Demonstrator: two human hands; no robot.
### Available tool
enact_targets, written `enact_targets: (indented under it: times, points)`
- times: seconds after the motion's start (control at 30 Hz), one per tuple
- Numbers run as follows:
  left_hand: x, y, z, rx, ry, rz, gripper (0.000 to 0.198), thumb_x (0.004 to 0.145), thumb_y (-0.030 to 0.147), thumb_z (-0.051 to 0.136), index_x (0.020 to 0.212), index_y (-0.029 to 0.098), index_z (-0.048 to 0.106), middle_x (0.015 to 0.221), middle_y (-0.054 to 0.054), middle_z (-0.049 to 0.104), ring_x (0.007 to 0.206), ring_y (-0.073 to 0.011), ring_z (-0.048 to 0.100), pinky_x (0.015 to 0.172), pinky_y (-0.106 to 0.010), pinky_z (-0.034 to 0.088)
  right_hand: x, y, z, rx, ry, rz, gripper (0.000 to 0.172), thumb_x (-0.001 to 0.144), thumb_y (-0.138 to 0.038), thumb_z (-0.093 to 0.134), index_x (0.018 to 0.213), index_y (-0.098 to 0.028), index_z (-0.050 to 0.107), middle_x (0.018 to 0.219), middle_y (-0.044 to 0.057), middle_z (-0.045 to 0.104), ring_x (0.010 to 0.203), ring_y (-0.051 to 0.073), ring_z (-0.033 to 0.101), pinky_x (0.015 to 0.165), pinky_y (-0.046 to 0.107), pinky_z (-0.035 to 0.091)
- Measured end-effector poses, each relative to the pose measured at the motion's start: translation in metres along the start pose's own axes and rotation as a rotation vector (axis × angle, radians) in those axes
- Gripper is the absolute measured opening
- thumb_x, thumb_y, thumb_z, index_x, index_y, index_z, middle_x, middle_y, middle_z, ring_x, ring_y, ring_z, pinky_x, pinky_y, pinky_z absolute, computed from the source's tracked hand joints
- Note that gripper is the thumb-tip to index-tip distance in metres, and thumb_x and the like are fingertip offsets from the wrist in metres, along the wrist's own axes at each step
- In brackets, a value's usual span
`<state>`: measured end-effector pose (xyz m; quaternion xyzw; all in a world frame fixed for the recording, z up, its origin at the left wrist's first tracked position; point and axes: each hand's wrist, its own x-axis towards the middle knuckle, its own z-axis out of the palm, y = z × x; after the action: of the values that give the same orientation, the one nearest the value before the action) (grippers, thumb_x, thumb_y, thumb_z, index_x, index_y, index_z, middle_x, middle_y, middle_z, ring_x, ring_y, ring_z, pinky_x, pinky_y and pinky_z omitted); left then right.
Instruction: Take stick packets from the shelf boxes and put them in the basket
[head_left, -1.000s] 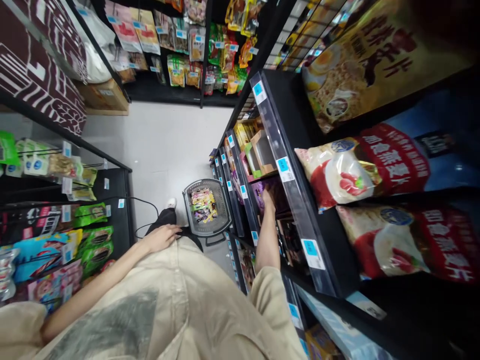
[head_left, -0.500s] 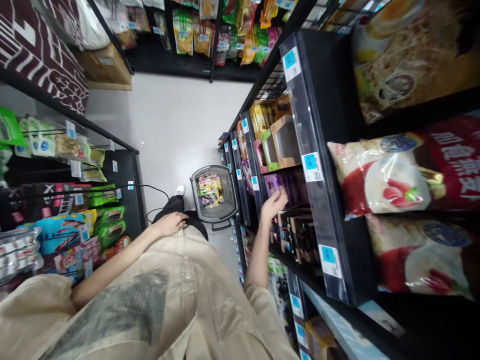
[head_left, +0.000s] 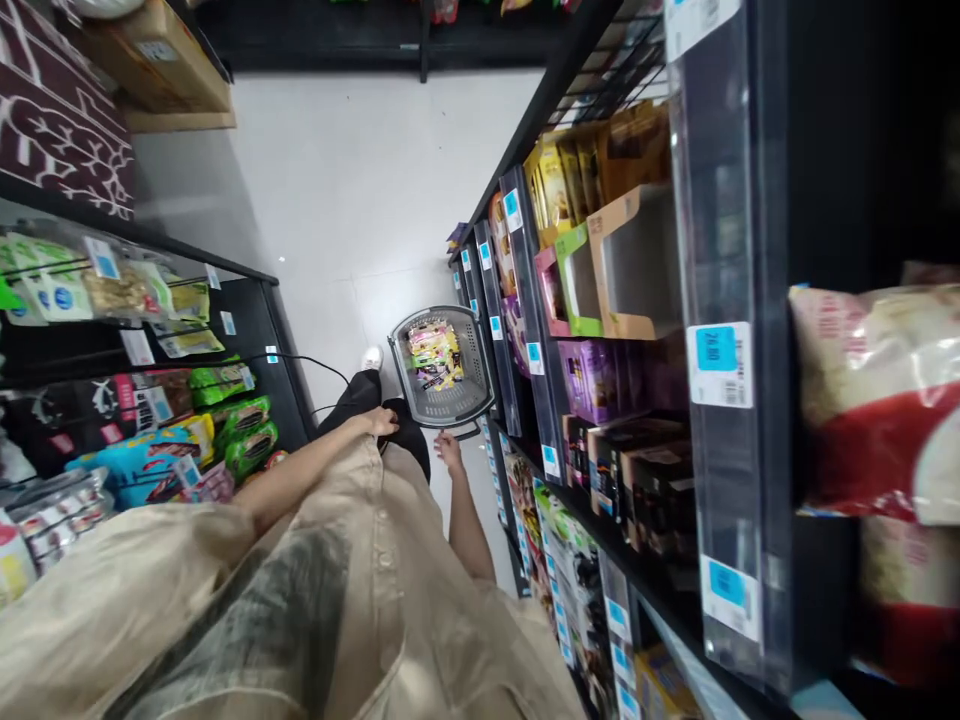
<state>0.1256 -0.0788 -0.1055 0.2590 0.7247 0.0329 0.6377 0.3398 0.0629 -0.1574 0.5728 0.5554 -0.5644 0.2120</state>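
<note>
Down on the pale floor point(head_left: 352, 190) of the aisle, a grey basket point(head_left: 451, 406) stands just beside the foot of the black shelf unit point(head_left: 516, 330) on the person's right. Its open mouth faces up toward the camera. Its long axis seems to run along the aisle, parallel to the shelf edge, with the broader near end toward the person; the top rim tilts a little in this view. Bright packets point(head_left: 435, 355), yellow, pink and green, lie heaped in its far half.

The right hand point(head_left: 448, 450) hangs low at the near rim of the basket, fingers loosely apart and holding nothing; whether it touches the rim or the dark handle part there cannot be told. The left hand point(head_left: 380, 421) rests on the dark trousers point(head_left: 360, 392) at the thigh, also holding nothing, fingers relaxed rather than closed. A white shoe point(head_left: 372, 357) shows just left of the basket.

Purple boxes point(head_left: 592, 378) sit on the shelf above and to the right of the basket, under open cardboard display cartons point(head_left: 622, 270). Green snack bags point(head_left: 241, 415) hang on the rack across the aisle
</note>
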Motion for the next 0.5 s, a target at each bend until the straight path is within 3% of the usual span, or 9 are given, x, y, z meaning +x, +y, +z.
enact_targets:
  times: [0.13, 0.27, 0.37, 0.5]
  points:
    - [0.040, -0.003, -0.008, 0.070, -0.047, -0.077, 0.028, 0.091, 0.025, 0.058, 0.106, 0.011, 0.078, 0.113, -0.019, 0.079, 0.110, -0.0294, 0.074, 0.091, -0.030, 0.055, 0.054, -0.012, -0.011, 0.060, 0.021, 0.121, 0.026, 0.083, -0.046, 0.063, 0.090, -0.021, 0.065, 0.074, 0.000, 0.072, 0.065, 0.015, 0.067, 0.065, 0.027, 0.055]
    - [0.059, -0.031, -0.014, 0.082, -0.010, -0.183, 0.034, 0.097, 0.017, 0.045, 0.113, 0.012, 0.074, 0.119, -0.021, 0.076, 0.110, -0.0288, 0.074, 0.091, -0.032, 0.054, 0.120, -0.029, -0.013, 0.127, 0.000, 0.113, 0.030, 0.088, -0.047, 0.059, 0.101, -0.022, 0.067, 0.097, 0.006, 0.078, 0.084, 0.017, 0.074, 0.074, 0.027, 0.058]
    - [0.054, -0.057, -0.005, 0.089, 0.033, -0.231, 0.041, 0.099, 0.014, 0.036, 0.126, 0.009, 0.067, 0.128, -0.023, 0.071, 0.113, -0.0299, 0.071, 0.096, -0.037, 0.053, 0.165, -0.031, 0.000, 0.118, -0.035, 0.130, 0.031, 0.090, -0.049, 0.058, 0.104, -0.022, 0.068, 0.104, 0.006, 0.079, 0.087, 0.017, 0.074, 0.077, 0.029, 0.059]
    - [0.056, -0.084, 0.019, 0.090, 0.095, -0.142, 0.039, 0.096, 0.013, 0.044, 0.127, 0.010, 0.067, 0.130, -0.020, 0.068, 0.124, -0.0287, 0.064, 0.112, -0.040, 0.046, 0.225, -0.021, 0.039, 0.043, -0.047, 0.150, 0.031, 0.091, -0.043, 0.059, 0.110, -0.021, 0.068, 0.098, 0.006, 0.078, 0.080, 0.018, 0.072, 0.075, 0.033, 0.060]
